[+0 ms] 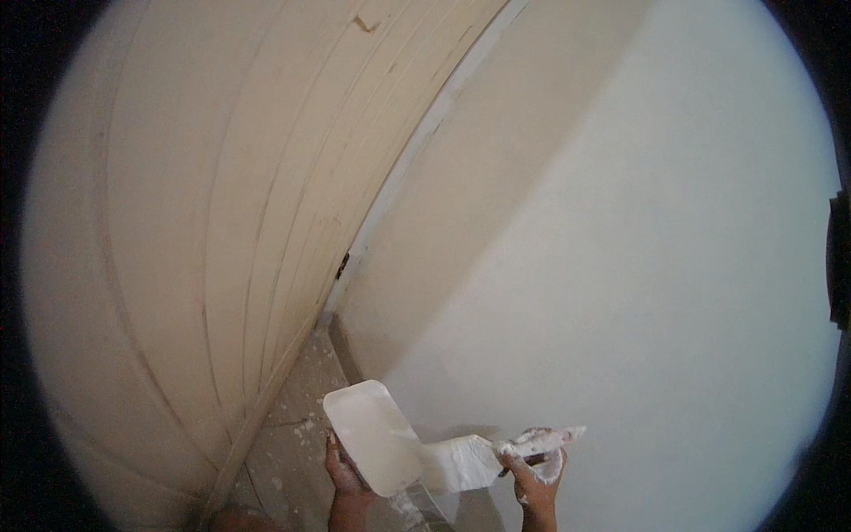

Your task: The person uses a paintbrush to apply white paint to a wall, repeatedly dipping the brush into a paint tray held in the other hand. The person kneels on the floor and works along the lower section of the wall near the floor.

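Note:
My left hand (346,469) holds a shallow white tray or lid (375,435) from its left side, the fingers partly hidden beneath it. In my right hand (537,475) is a wide flat paintbrush (469,462), gripped by its handle and coated in white paint. White paint also smears the fingers of this hand. The brush's bristles point left and overlap the tray's right edge in view; whether they touch it I cannot tell. Both hands are low in the picture, in front of a pale wall (598,279).
A grooved cream door or panel (266,166) fills the left side. Between it and the wall runs a white strip (425,133). Below are a skirting (344,349) and a tiled floor (286,452) with white spots. Under the tray is a straight-edged, paint-marked object (425,509).

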`<state>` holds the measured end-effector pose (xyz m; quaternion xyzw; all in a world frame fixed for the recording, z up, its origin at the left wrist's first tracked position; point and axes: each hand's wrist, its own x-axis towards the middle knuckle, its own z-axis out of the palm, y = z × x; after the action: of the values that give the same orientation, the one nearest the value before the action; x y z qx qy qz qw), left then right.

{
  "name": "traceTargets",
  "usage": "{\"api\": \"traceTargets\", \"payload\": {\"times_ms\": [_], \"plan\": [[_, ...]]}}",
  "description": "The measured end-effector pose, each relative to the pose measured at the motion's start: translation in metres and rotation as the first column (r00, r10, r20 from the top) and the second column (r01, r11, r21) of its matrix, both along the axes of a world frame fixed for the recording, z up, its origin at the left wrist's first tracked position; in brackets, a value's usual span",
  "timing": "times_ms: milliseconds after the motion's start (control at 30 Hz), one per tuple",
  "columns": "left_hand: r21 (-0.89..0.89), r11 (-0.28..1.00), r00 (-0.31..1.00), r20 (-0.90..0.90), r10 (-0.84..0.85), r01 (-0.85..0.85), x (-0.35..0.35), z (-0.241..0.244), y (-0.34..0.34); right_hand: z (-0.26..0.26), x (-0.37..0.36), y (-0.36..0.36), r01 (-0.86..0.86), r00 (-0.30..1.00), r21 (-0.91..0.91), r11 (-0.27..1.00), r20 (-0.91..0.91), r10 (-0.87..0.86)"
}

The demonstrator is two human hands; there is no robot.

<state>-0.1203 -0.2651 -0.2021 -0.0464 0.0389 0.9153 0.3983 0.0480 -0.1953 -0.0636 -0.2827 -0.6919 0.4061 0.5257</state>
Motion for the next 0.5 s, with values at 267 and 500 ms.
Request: {"api": "traceTargets", "payload": {"times_ms": [267, 500], "plan": [[-0.005, 0.997, 0.996, -0.038, 0.074, -0.075, 0.044, 0.076, -0.032, 0.077, -0.004, -0.024, -0.189, 0.956, -0.033, 0.981, 0.223, 0.192], [-0.09, 0.987, 0.991, -0.02, 0.133, -0.134, 0.088, 0.067, -0.083, 0.069, 0.016, -0.075, -0.259, 0.935, -0.159, 0.953, 0.208, 0.288]]}}
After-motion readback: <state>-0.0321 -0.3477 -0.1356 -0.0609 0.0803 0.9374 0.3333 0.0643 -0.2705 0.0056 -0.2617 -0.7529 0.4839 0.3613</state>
